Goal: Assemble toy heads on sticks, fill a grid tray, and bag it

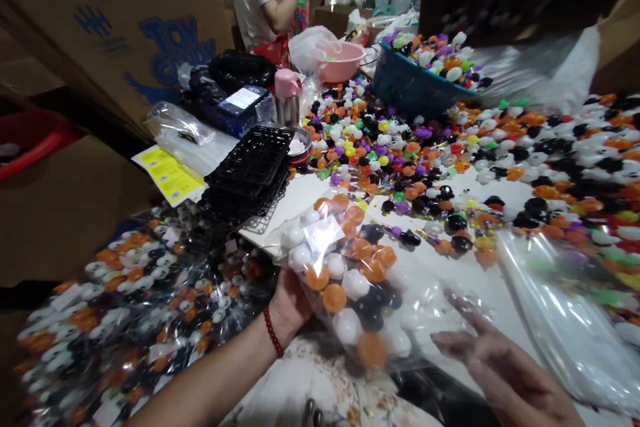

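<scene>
Clear plastic, slippery and floppy: the bag (345, 277) at six o'clock looks light, its toys (334, 297) apt to shift. Left hand (293, 300) at its eight o'clock, grip hidden, can't tell; right hand (500, 360) spread at its four. Best hold: beneath, plus the loose end.

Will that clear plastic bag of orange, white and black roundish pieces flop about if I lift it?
Probably, yes: the clear plastic bag looks thin and creased, so it should bend easily. Its shiny surface might feel slippery. The roundish pieces inside may shift and make it sag, since they look like separate lumps.
</scene>
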Action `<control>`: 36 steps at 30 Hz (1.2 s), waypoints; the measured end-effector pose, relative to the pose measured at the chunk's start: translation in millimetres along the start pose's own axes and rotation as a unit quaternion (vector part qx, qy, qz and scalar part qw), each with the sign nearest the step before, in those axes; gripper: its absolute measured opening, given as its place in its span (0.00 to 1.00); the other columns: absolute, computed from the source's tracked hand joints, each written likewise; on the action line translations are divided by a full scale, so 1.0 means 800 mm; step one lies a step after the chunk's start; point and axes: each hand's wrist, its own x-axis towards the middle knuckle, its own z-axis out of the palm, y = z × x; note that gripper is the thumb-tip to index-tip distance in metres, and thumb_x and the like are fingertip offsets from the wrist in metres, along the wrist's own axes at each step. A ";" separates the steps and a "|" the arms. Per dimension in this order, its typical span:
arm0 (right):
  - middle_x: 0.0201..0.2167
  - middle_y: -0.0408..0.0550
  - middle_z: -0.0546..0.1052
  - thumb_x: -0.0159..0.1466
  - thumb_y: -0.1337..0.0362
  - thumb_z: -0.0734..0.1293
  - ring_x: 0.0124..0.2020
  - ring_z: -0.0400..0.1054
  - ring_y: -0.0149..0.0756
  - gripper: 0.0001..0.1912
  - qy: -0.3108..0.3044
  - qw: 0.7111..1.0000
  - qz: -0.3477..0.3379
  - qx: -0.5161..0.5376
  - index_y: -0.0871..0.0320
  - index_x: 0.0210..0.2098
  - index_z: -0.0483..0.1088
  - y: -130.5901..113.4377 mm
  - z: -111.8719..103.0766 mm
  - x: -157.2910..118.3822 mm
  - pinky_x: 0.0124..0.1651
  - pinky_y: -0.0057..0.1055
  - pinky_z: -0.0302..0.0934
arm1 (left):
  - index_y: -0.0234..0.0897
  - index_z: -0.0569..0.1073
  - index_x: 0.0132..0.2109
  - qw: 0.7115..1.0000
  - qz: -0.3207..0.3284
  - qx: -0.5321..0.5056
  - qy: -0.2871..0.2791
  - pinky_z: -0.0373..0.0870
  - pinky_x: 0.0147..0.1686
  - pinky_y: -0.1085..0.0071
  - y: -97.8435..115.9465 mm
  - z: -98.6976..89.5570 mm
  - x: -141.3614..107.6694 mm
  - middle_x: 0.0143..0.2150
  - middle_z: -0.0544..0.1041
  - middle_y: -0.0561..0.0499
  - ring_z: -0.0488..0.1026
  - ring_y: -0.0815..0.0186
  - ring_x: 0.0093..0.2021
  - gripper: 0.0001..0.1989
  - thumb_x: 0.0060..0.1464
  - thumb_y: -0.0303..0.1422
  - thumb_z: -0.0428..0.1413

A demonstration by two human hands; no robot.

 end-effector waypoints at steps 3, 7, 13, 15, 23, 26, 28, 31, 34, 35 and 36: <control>0.55 0.50 0.75 0.58 0.52 0.73 0.68 0.51 0.55 0.11 0.045 0.996 0.032 0.073 0.53 0.29 0.75 -0.013 0.012 0.003 0.65 0.45 0.58 | 0.36 0.78 0.40 0.996 -0.030 -0.067 0.047 0.71 0.52 0.61 -0.002 0.004 0.017 0.40 0.82 0.51 0.78 0.59 0.43 0.15 0.51 0.43 0.62; 0.65 0.47 0.65 0.53 0.54 0.76 0.60 0.64 0.58 0.13 0.043 0.984 0.033 0.168 0.55 0.26 0.73 -0.022 0.023 0.009 0.55 0.43 0.67 | 0.35 0.77 0.43 0.988 -0.012 -0.033 0.150 0.73 0.52 0.64 -0.006 0.018 0.040 0.42 0.82 0.48 0.78 0.62 0.42 0.10 0.58 0.36 0.58; 0.63 0.54 0.67 0.52 0.54 0.77 0.58 0.66 0.56 0.16 0.051 0.974 0.038 0.217 0.57 0.24 0.71 -0.017 0.024 0.008 0.56 0.43 0.66 | 0.33 0.78 0.43 0.967 0.016 0.129 0.217 0.75 0.46 0.68 0.018 0.024 0.017 0.43 0.81 0.45 0.78 0.63 0.41 0.08 0.56 0.30 0.59; 0.60 0.56 0.70 0.52 0.55 0.78 0.56 0.69 0.53 0.16 0.050 0.968 0.060 0.238 0.57 0.26 0.70 -0.014 0.023 0.006 0.55 0.41 0.65 | 0.33 0.78 0.43 0.947 0.015 0.231 0.224 0.75 0.45 0.67 0.036 0.024 0.001 0.44 0.81 0.46 0.78 0.62 0.43 0.10 0.53 0.33 0.62; 0.56 0.54 0.74 0.50 0.61 0.79 0.46 0.75 0.42 0.18 0.000 0.920 0.158 0.358 0.55 0.36 0.70 -0.007 0.029 0.003 0.48 0.35 0.69 | 0.41 0.76 0.51 0.624 0.345 0.660 0.238 0.68 0.51 0.67 0.091 0.050 -0.006 0.47 0.78 0.48 0.73 0.61 0.48 0.15 0.59 0.41 0.57; 0.54 0.56 0.75 0.51 0.59 0.79 0.47 0.75 0.45 0.20 -0.025 0.915 0.180 0.361 0.55 0.40 0.73 -0.003 0.031 0.002 0.50 0.36 0.70 | 0.42 0.73 0.56 0.469 0.410 0.776 0.103 0.60 0.61 0.58 0.101 0.071 0.012 0.57 0.73 0.45 0.66 0.57 0.58 0.17 0.62 0.36 0.53; 0.54 0.56 0.75 0.50 0.58 0.79 0.46 0.75 0.48 0.23 -0.018 0.914 0.185 0.361 0.55 0.43 0.73 0.000 0.031 0.001 0.50 0.39 0.71 | 0.44 0.69 0.62 0.405 0.394 0.825 0.027 0.51 0.65 0.52 0.105 0.080 0.024 0.65 0.67 0.45 0.57 0.55 0.66 0.20 0.65 0.34 0.48; 0.54 0.55 0.76 0.51 0.58 0.79 0.47 0.75 0.50 0.23 0.010 0.912 0.194 0.362 0.54 0.44 0.74 0.002 0.030 -0.001 0.50 0.40 0.71 | 0.47 0.64 0.65 0.368 0.341 0.865 -0.017 0.46 0.65 0.47 0.104 0.080 0.036 0.70 0.60 0.48 0.47 0.53 0.71 0.22 0.67 0.34 0.44; 0.54 0.54 0.76 0.50 0.58 0.79 0.48 0.75 0.50 0.22 0.012 0.911 0.211 0.355 0.54 0.43 0.75 0.006 0.028 -0.001 0.50 0.39 0.72 | 0.48 0.65 0.65 0.373 0.313 0.873 -0.027 0.44 0.64 0.46 0.099 0.073 0.038 0.71 0.59 0.49 0.45 0.52 0.71 0.22 0.68 0.35 0.41; 0.54 0.54 0.76 0.50 0.58 0.79 0.48 0.75 0.49 0.22 0.008 0.911 0.212 0.354 0.55 0.43 0.75 0.008 0.028 0.000 0.50 0.38 0.72 | 0.48 0.65 0.65 0.381 0.309 0.871 -0.028 0.43 0.64 0.46 0.098 0.072 0.038 0.71 0.59 0.50 0.45 0.52 0.71 0.22 0.68 0.36 0.40; 0.54 0.54 0.76 0.51 0.57 0.79 0.48 0.75 0.48 0.21 0.001 0.912 0.213 0.351 0.55 0.42 0.75 0.009 0.028 0.000 0.50 0.36 0.72 | 0.49 0.65 0.65 0.390 0.306 0.868 -0.030 0.42 0.64 0.47 0.097 0.071 0.036 0.70 0.59 0.50 0.45 0.53 0.71 0.22 0.68 0.36 0.40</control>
